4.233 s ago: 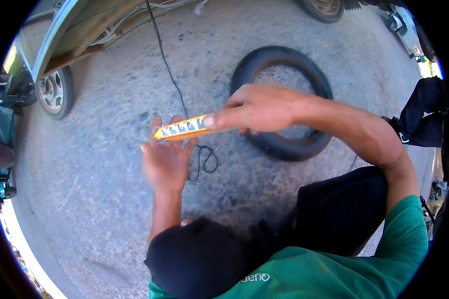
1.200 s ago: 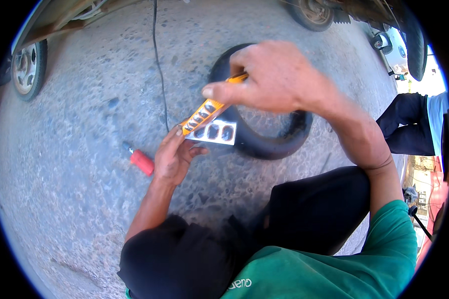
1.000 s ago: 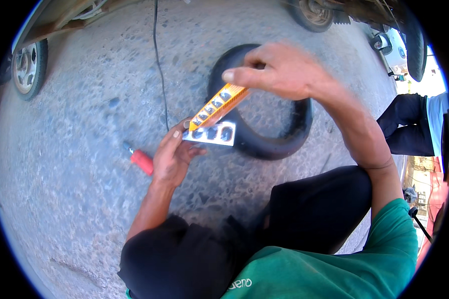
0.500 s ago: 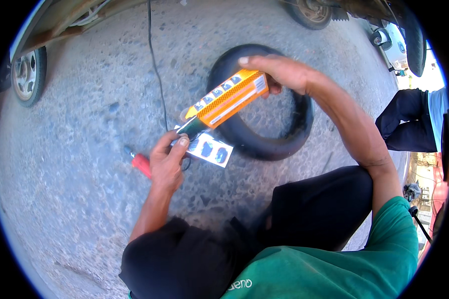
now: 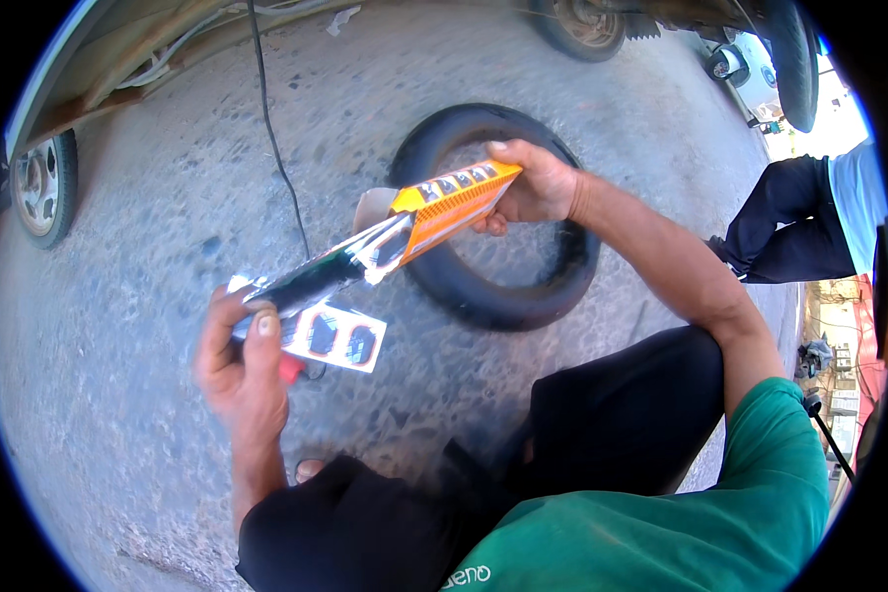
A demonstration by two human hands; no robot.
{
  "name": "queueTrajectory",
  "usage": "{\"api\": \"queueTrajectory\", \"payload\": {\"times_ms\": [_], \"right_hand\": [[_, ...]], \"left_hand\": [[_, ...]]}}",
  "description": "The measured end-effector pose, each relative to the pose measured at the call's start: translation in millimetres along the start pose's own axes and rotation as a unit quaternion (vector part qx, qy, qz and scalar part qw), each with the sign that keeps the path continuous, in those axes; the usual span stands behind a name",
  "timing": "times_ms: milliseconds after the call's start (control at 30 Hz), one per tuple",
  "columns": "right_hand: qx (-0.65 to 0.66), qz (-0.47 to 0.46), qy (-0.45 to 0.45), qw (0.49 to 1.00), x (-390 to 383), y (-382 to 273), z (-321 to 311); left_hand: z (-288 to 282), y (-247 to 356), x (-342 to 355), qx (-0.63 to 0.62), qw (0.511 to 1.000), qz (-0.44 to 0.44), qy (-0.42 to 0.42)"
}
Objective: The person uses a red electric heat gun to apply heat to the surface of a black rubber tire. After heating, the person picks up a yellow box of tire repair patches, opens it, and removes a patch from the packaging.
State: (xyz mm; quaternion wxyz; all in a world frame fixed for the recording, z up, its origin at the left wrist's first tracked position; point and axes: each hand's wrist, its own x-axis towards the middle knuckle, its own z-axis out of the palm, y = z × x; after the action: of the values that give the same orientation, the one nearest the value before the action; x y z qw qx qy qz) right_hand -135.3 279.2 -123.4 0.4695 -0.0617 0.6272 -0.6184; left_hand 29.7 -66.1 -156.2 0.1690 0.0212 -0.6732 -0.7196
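Note:
My right hand (image 5: 533, 187) grips an orange cardboard box (image 5: 449, 212) by its far end, tilted over a black rubber inner tube (image 5: 493, 306) lying on the floor. My left hand (image 5: 242, 360), lower left, pinches a long silvery, dark strip (image 5: 316, 274) that reaches into the box's open end, along with a white sheet of dark oval patches (image 5: 333, 335). Beneath the sheet a red object (image 5: 291, 369) on the floor shows only in part.
A wheel (image 5: 41, 192) stands at left under a metal frame. A black cable (image 5: 271, 128) crosses the concrete floor (image 5: 118, 414). Another wheel (image 5: 577, 25) is at top. At right are another person's dark-trousered legs (image 5: 789, 217).
My left hand has moved down and left, drawing the silvery strip partly out of the box with the patch sheet. My right hand holds the box slightly lower than half a second ago.

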Motion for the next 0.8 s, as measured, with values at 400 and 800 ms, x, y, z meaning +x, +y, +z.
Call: {"api": "queueTrajectory", "payload": {"times_ms": [400,800], "right_hand": [[-0.012,0.064,0.019,0.998,4,13,11],[0.004,0.076,-0.046,0.996,7,18,24]], "left_hand": [[4,12,6,0.039,0.997,-0.025,-0.062],[19,1,13,0.195,0.98,-0.026,-0.04]]}}
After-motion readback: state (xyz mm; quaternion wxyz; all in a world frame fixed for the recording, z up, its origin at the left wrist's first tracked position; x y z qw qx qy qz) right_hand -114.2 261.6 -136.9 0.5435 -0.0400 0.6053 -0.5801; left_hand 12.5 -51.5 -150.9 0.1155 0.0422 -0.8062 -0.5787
